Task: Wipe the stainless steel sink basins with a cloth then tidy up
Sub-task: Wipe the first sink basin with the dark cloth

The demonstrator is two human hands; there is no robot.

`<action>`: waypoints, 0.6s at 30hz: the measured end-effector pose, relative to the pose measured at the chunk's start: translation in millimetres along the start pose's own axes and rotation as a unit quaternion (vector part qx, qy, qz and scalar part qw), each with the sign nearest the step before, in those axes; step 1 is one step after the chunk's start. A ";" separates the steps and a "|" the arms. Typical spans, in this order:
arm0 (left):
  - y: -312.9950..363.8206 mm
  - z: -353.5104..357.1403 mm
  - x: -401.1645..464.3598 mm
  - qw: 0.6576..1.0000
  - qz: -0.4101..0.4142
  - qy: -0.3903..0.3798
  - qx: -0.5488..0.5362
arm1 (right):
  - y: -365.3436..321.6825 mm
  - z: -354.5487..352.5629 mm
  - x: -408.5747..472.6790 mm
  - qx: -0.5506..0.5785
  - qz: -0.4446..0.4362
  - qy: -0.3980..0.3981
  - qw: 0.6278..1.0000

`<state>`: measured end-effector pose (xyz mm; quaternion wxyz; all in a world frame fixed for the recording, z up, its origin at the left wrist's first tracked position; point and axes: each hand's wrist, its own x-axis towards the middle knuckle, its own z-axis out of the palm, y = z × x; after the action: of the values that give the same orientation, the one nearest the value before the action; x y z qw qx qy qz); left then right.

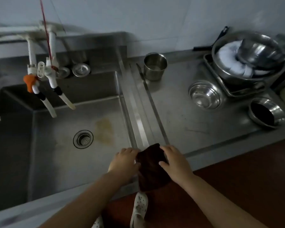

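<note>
A dark brown cloth hangs folded over the front rim of the steel sink, between the basin and the drainboard. My left hand grips its left edge and my right hand holds its right edge. The stainless steel basin lies to the left, with a round drain strainer and a yellowish stain on its floor.
Two white taps with hoses hang over the basin's back left. Two strainer lids rest on the back ledge. On the drainboard stand a steel cup, two small bowls, and a big basin of dishes on a tray.
</note>
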<state>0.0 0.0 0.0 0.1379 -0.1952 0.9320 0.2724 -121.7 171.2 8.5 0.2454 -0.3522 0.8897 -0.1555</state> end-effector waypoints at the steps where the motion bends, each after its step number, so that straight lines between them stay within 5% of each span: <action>1: 3.4 4.1 4.4 1.000 -0.018 -0.008 -0.018 | 2.4 2.6 5.8 0.008 -0.008 -0.005 1.000; 6: 11.2 22.0 17.9 0.989 -0.105 -0.014 -0.102 | 5.7 12.5 22.4 0.013 -0.041 -0.029 0.999; 12: 17.6 21.3 13.4 0.990 -0.060 0.019 -0.126 | 12.5 6.8 28.6 -0.036 -0.082 -0.009 0.996; 18: 5.1 -18.4 -3.7 0.925 -0.124 0.062 -0.354 | -21.6 -22.4 45.9 0.011 -0.156 -0.025 0.987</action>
<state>-1.7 -5.3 18.6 0.0349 -0.3616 0.7500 0.5527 -151.0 126.0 21.9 0.2438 -0.4876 0.8159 -0.1927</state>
